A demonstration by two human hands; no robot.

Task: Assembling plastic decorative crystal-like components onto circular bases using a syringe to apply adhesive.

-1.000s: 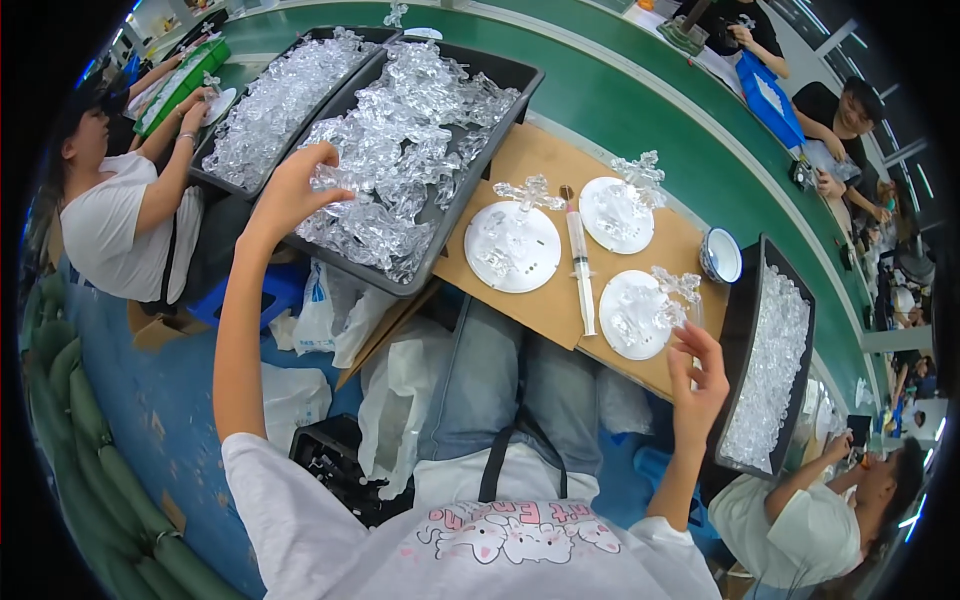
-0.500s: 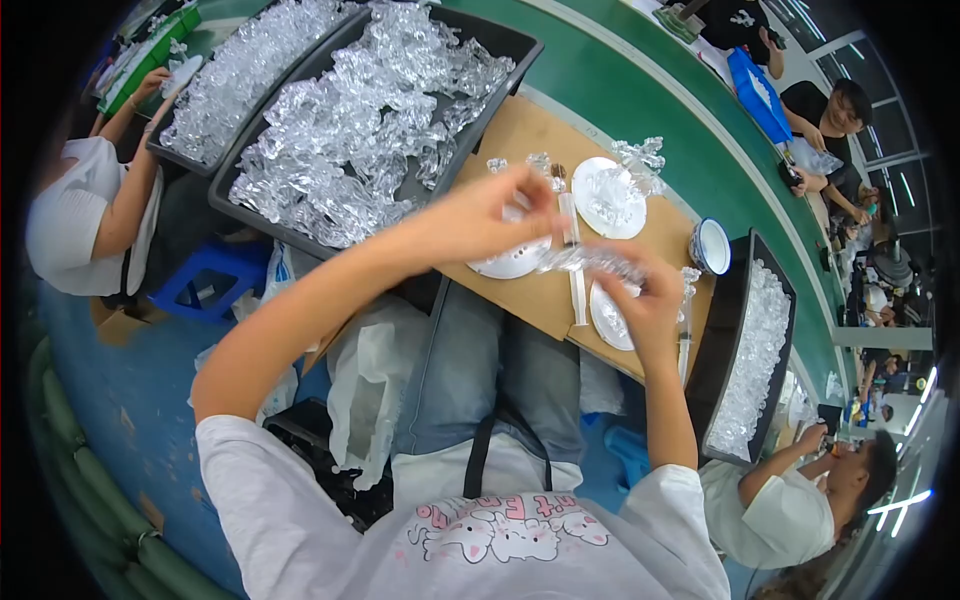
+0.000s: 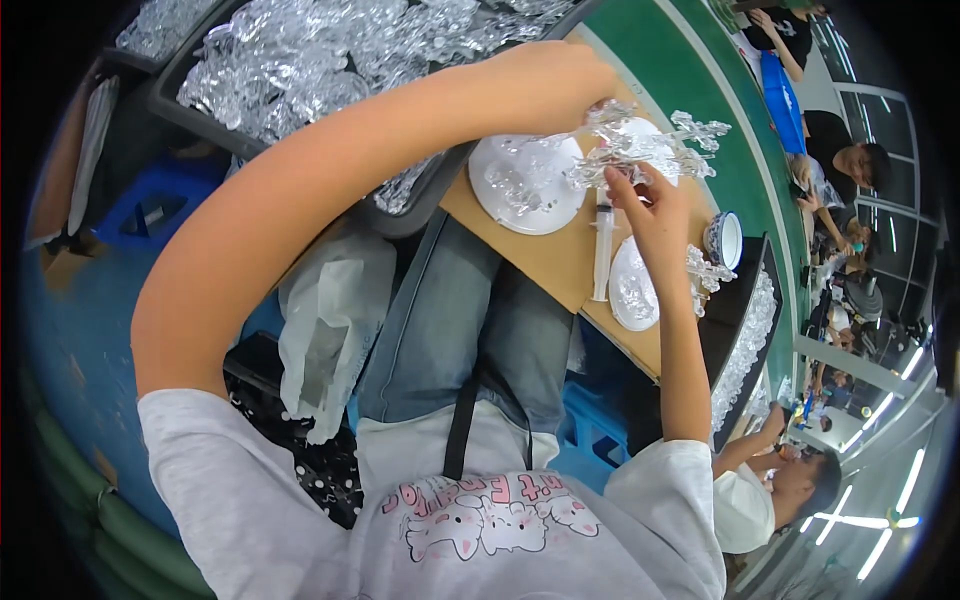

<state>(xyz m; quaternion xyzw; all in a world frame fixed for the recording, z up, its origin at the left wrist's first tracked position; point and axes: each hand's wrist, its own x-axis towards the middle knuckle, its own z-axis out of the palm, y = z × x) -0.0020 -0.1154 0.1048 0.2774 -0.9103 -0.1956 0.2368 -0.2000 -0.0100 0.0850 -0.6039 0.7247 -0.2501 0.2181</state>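
Both hands up over the wooden board point(image 3: 545, 262) now, meeting on 1 clear plastic branch piece point(image 3: 640, 150) w/ snowflake-like tips. Left hand point(image 3: 545, 85) comes across from the left, forearm filling the middle of the view, fingers curled shut on the piece's left end. Right hand point(image 3: 655, 215) rises from below, fingertips point(image 3: 618, 182) pinched on the piece's underside, thumb and 1st finger narrow around it. The piece sits in the air just above the board, between 2 white round discs: 1 disc point(image 3: 525, 185) lies under the left hand w/ clear bits on top, another disc point(image 3: 632, 288) lies lower right by the right wrist, also w/ a clear piece on it. A 3rd disc is partly hidden behind the held piece, can't tell much. A white syringe-type applicator point(image 3: 601, 245) lies on the board between the 2 lower discs, long axis running up-down. Big dark tray point(image 3: 415, 215) of clear plastic parts point(image 3: 330, 60) top left, its corner touching the board edge. Small blue-rimmed bowl point(image 3: 724, 240) just right of the right hand. Narrow dark tray point(image 3: 735, 345) of more clear parts along the right. Board rests over the person's jeans; green bench point(image 3: 660, 60) beyond.
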